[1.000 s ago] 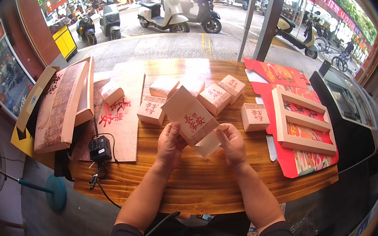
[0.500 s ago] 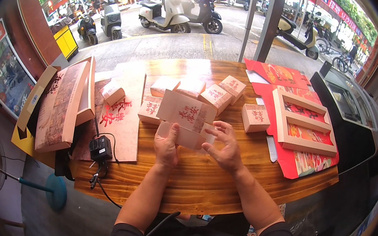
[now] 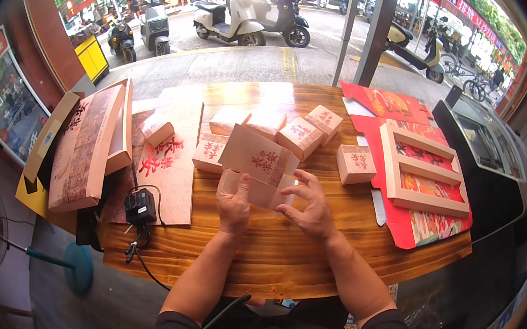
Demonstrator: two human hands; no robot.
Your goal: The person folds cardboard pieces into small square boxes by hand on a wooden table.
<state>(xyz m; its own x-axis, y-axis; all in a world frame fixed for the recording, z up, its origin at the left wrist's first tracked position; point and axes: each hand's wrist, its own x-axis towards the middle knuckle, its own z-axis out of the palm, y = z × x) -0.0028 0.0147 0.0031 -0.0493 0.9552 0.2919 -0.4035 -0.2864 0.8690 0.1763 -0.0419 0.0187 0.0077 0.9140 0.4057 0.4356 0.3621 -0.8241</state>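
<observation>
Lowered since a second ago, when it was held higher and more upright, the half-folded pale carton blank now tilts over the middle of the wooden tabletop, its printed panel with red characters angled up and away from the person. Both hands work its lower edge: the left hand has its thumb pressed onto the lower flap and its fingers tucked beneath, a grip closed on the card, while the right hand spreads its fingers against the right end of that flap, touching rather than clenching it. The carton looks only partly formed, with the flap not yet tucked, so this box appears to be somewhere in the middle of being folded. Just beyond it, a cluster of finished small boxes of the same pink-beige card sits in a loose row, and one more small box stands apart to the right, suggesting that a good part of the batch is already made up. To the left lies a flat sheet with large red characters, and another small box rests on its far end; these flats seem to be stock left to fold. A black power adapter with its cord lies at the sheet's near corner. Farther left a large lidded gift box leans open, and to the right a red tray with beige dividers waits, its compartments showing no boxes yet.
</observation>
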